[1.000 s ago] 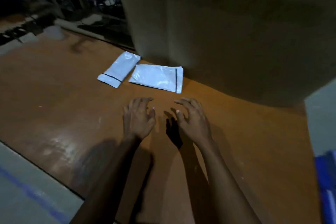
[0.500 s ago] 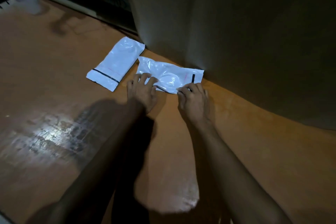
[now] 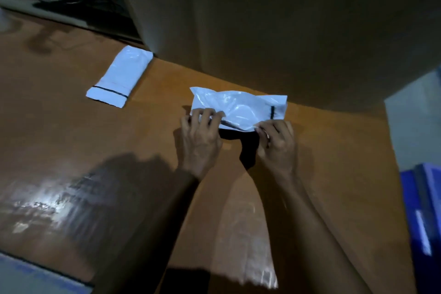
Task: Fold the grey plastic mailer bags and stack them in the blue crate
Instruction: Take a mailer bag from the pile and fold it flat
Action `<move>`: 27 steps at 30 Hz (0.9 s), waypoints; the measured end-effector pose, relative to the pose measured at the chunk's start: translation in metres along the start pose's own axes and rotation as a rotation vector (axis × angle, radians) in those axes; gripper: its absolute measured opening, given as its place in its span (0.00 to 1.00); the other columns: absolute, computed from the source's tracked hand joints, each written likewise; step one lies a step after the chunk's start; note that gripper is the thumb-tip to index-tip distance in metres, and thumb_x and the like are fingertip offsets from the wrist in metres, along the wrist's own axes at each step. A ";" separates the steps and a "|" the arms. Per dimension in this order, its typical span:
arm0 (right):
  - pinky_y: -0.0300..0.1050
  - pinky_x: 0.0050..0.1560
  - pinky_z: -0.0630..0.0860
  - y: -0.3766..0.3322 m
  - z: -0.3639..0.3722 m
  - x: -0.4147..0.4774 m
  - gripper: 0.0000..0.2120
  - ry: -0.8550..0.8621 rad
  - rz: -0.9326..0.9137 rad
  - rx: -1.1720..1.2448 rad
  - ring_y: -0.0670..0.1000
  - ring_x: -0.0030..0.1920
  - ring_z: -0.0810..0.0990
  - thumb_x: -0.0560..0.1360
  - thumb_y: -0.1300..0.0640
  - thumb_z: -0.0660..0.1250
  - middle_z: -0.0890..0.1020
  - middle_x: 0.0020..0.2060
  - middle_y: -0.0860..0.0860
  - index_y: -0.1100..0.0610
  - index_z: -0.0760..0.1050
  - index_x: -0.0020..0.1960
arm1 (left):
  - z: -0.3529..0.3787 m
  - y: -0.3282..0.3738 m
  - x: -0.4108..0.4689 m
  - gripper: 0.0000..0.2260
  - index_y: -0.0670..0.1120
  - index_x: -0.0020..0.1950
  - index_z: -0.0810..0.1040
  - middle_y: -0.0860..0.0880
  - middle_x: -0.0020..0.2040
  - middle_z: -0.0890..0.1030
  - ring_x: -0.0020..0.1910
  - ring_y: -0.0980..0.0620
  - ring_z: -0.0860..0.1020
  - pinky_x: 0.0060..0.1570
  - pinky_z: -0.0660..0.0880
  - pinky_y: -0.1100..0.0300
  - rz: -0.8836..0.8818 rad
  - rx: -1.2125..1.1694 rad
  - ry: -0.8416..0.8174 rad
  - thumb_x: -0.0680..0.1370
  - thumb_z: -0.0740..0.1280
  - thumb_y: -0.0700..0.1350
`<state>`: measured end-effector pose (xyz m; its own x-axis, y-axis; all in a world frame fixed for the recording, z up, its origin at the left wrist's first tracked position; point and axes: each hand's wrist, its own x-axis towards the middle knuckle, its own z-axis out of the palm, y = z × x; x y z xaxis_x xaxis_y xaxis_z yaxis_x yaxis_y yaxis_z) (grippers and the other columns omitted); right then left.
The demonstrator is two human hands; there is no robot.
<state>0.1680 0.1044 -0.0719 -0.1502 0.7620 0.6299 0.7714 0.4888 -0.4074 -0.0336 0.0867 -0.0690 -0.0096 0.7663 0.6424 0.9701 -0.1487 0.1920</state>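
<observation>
- Left hand (image 3: 199, 137) and right hand (image 3: 276, 142) each pinching a near corner of the mailer (image 3: 241, 108); both grips closed on plastic, fingers curled over the near edge.
- Mailer lifted at the near side, a dark shadow below the raised edge; far side seems to rest on the table (image 3: 143, 150), hard to tell.
- Black strip across the mailer just beyond the right grip, running front to back.
- Judged step: starting a fold, or lifting to carry; cannot tell which.
- To fold well: keep both pinches level, carry the near edge over to meet the far edge squarely, then press flat along the crease; slick, crinkled film likely to spring back, so hold until flattened.
- Second mailer (image 3: 120, 76) flat on the table, well left of and beyond the left grip, apart from the held one; not yet handled.
- Large box (image 3: 286, 19) close beyond the grips; its wall near the mailer's far edge, so little room forward.
- Open table toward the body and to the left of both grips: best room for folding.
- Crate (image 3: 422, 210) well right of the right grip, past the table edge; interior not visible, fill unknown.
- Path rightward to the crate looks clear of things.
</observation>
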 end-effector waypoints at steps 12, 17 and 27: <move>0.58 0.51 0.77 0.055 -0.096 -0.115 0.05 0.075 0.167 -0.060 0.56 0.52 0.80 0.77 0.61 0.74 0.86 0.50 0.50 0.54 0.88 0.51 | -0.006 0.103 -0.079 0.20 0.52 0.59 0.84 0.51 0.59 0.83 0.60 0.43 0.77 0.53 0.67 0.46 0.062 -0.103 -0.181 0.71 0.71 0.35; 0.53 0.61 0.69 0.035 -0.129 -0.156 0.09 -0.088 0.224 -0.173 0.52 0.59 0.79 0.76 0.56 0.69 0.84 0.57 0.44 0.48 0.86 0.52 | -0.029 0.120 -0.123 0.10 0.52 0.59 0.84 0.49 0.59 0.83 0.61 0.44 0.77 0.54 0.68 0.44 0.147 -0.137 -0.225 0.78 0.73 0.46; 0.58 0.81 0.44 0.017 -0.089 -0.148 0.26 -0.535 0.346 -0.225 0.51 0.83 0.46 0.86 0.40 0.46 0.54 0.83 0.46 0.42 0.53 0.83 | -0.001 0.132 -0.136 0.28 0.46 0.85 0.50 0.46 0.85 0.47 0.84 0.45 0.42 0.81 0.49 0.44 0.116 -0.126 -0.619 0.86 0.44 0.55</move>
<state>0.2582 -0.0378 -0.1130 -0.1126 0.9924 0.0499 0.9314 0.1229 -0.3425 0.0955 -0.0378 -0.1297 0.2721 0.9543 0.1240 0.9199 -0.2957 0.2574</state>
